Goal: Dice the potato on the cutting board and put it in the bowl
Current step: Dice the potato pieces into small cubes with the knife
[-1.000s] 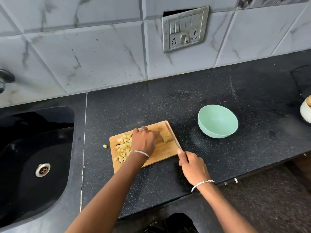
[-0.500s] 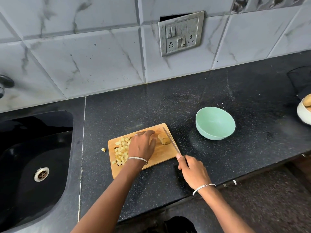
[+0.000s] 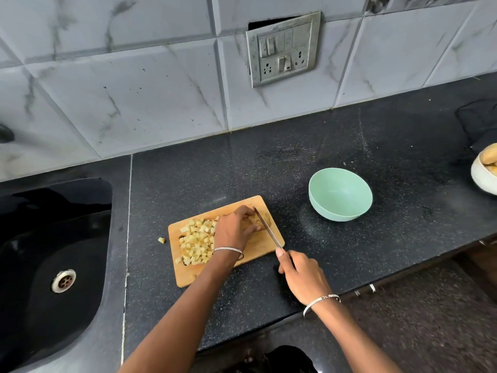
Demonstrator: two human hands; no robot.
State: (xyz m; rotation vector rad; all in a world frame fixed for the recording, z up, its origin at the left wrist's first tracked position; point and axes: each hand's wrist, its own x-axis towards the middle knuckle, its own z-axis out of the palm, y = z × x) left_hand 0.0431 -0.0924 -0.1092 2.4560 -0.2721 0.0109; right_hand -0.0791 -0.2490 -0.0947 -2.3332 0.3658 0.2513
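A wooden cutting board (image 3: 262, 244) lies on the black counter. A heap of small potato cubes (image 3: 196, 239) covers its left half. My left hand (image 3: 234, 229) presses on the uncut potato piece (image 3: 262, 218) at the board's far right corner, hiding most of it. My right hand (image 3: 301, 275) grips a knife (image 3: 266, 226) by the handle, and the blade lies across the potato piece right next to my left fingers. The mint green bowl (image 3: 340, 194) stands empty to the right of the board.
One loose potato cube (image 3: 161, 240) lies on the counter left of the board. A black sink (image 3: 51, 254) takes up the left side. A white bowl with potatoes (image 3: 485, 170) sits at the right edge. The counter's front edge runs close to my right wrist.
My left hand has slid right along the board onto the potato piece. The knife blade has swung in from beside the piece to lie across it.
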